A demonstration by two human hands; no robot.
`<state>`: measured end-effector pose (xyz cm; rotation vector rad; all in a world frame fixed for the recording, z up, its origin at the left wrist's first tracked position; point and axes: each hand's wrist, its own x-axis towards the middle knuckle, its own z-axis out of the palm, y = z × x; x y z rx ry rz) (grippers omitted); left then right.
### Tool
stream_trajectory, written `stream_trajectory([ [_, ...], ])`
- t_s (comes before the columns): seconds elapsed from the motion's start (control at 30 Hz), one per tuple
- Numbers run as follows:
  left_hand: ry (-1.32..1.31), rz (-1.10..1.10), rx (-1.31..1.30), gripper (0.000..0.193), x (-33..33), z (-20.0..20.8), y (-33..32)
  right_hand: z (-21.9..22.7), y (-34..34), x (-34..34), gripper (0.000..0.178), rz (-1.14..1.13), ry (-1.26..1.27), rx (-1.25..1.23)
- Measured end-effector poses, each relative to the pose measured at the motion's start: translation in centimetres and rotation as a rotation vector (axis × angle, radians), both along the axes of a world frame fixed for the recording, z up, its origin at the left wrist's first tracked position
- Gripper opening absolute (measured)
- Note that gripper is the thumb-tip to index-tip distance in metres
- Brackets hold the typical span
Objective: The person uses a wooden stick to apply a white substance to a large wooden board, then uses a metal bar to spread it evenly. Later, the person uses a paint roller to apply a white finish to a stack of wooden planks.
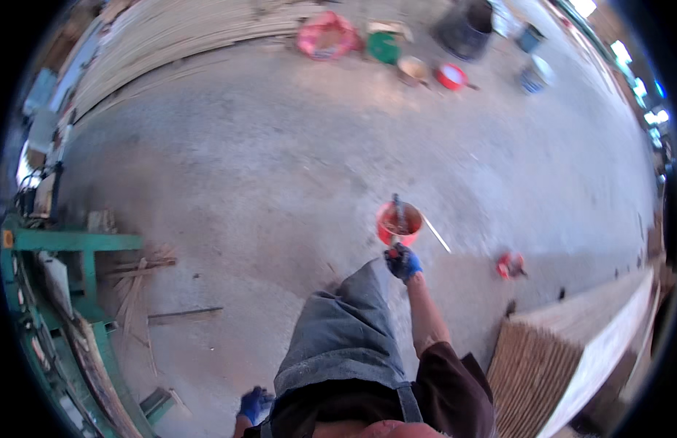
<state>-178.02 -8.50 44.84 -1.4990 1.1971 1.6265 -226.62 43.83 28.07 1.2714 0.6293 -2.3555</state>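
Observation:
My right hand [403, 263], in a blue and dark glove, is closed at the near side of a red pot [383, 228], apparently round its handle. Inside the pot is brownish stuff, and a dark tool with a long handle [398, 206] leans across its far rim; its kind is unclear. Down by my left side hangs my left hand [255, 404], also in a blue glove, away from the pot. Motion blurs its fingers, and nothing can be made out in it.
A stack of wooden sheets [543, 350] stands at the near right, with a small red container [510, 266] on the floor beyond it. At left is a green metal frame [83, 241] beside loose wood strips [134, 292]. Far off are a pink sack [327, 36] and several pots and buckets.

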Motion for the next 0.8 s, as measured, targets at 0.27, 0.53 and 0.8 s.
stream_trajectory([
  [0.27,-0.026,0.069,-0.240,0.039,-46.9,6.7,-9.1,-10.3,-1.8,-26.7,0.021,0.061,-0.221,0.310],
  [0.53,-0.414,-0.055,-0.022,0.039,-57.6,-8.1,-4.8,-26.6,2.5,-51.5,0.035,1.370,0.595,2.012],
  [0.8,-0.122,-0.543,-0.156,0.041,-77.4,-10.9,-21.3,-11.6,-39.4,-86.2,0.046,1.594,0.288,0.797],
])
